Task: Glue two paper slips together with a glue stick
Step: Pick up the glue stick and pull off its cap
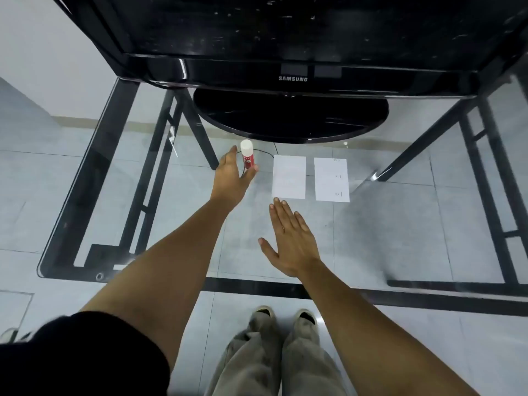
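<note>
We see the glue stick standing upright on the glass table, just in front of the monitor's round black base. The left hand reaches to it with fingers curved open: the fingertips sit at the stick's left side and the thumb lies beside its red lower part, so the stick stands in the gap between them. We cannot tell whether skin touches it. To the right of the stick lie 2 paper slips, the left slip and the right slip, side by side and apart. The right hand is flat, fingers held together and thumb spread, its fingertips just short of the left slip's near edge.
</note>
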Motion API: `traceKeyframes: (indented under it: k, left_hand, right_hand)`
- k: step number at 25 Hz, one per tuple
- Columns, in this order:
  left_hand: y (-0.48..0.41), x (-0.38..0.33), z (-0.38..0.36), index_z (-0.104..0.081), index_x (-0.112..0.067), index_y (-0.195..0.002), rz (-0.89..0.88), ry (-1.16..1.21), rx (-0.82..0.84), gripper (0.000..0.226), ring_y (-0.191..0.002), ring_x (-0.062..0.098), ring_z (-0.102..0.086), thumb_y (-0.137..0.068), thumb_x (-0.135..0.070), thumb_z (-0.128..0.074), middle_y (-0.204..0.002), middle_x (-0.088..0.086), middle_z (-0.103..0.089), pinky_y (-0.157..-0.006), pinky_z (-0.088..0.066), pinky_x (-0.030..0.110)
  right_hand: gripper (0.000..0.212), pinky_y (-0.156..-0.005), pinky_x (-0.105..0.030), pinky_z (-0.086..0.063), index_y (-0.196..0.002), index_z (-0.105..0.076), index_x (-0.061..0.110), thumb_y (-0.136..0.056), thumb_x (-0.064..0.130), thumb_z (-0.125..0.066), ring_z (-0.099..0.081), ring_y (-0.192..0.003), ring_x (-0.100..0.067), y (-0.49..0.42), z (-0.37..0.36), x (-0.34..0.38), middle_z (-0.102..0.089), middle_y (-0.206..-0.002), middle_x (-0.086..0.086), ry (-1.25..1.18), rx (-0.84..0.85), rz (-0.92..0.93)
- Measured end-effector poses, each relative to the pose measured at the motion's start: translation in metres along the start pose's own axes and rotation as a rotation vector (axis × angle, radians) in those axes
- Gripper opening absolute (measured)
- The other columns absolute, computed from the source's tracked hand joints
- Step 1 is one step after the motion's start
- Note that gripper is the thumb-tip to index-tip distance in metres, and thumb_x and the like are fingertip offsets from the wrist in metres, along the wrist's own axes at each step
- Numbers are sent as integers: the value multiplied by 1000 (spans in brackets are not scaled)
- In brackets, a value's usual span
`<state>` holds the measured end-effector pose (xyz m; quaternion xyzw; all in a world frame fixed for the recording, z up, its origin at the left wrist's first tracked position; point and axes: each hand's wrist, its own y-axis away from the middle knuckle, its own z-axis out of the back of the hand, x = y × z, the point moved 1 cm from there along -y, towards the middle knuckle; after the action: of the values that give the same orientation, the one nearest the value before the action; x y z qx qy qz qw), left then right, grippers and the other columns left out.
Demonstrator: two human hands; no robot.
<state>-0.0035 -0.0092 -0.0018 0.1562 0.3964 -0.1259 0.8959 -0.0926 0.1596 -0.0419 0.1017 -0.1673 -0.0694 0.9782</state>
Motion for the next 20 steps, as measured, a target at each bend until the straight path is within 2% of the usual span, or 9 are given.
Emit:
traceKeyframes:
  k: [5,8,11,15,18,20]
  left_hand:
    - [-15,-13,-6,-45,-7,-123,-27,-21,-60,45,-109,30,-55,-89,-30,-61,-119,14,-56,-91,-50,43]
    - [-17,-13,-7,-50,-3,-112,-33,-70,-86,34,-97,30,-57,-91,-29,-58,-106,15,-60,-80,-51,41]
    - [-14,-14,-6,-51,-2,-110,-38,-54,-88,32,-92,26,-56,-91,-27,-57,-103,16,-61,-80,-50,38]
    - [-1,-21,7,-51,-2,-105,-91,29,-8,28,-91,26,-58,-94,-28,-51,-100,19,-60,-79,-48,34]
    - [14,-26,23,-47,-4,-102,-137,116,95,27,-89,27,-61,-97,-30,-45,-99,17,-56,-75,-51,36]
    - [29,-32,32,-46,-12,-99,-167,146,155,22,-86,27,-58,-97,-33,-43,-97,11,-49,-73,-53,38]
  right_hand:
    - [74,-118,-34,3,-147,7,15,-92,58,-17,15,-143,-15,-2,-2,-2,12,-157,0,24,-5,10]
    - [75,-116,-33,6,-147,8,15,-92,59,-15,17,-142,-14,-2,-4,-5,13,-156,1,31,-10,12]
    - [74,-115,-32,7,-147,7,15,-92,59,-15,18,-141,-13,-3,-5,-5,16,-154,2,23,-17,15]
    - [73,-117,-33,3,-147,5,14,-93,57,-20,17,-141,-13,0,0,-5,18,-152,4,-35,-23,54]
    - [68,-117,-31,-2,-148,-2,14,-96,50,-27,9,-142,-9,2,23,-8,6,-155,3,-211,-96,62]
    - [60,-114,-29,-13,-147,-16,14,-97,44,-31,-13,-143,-14,5,53,-12,-18,-156,-4,-338,-216,-11]
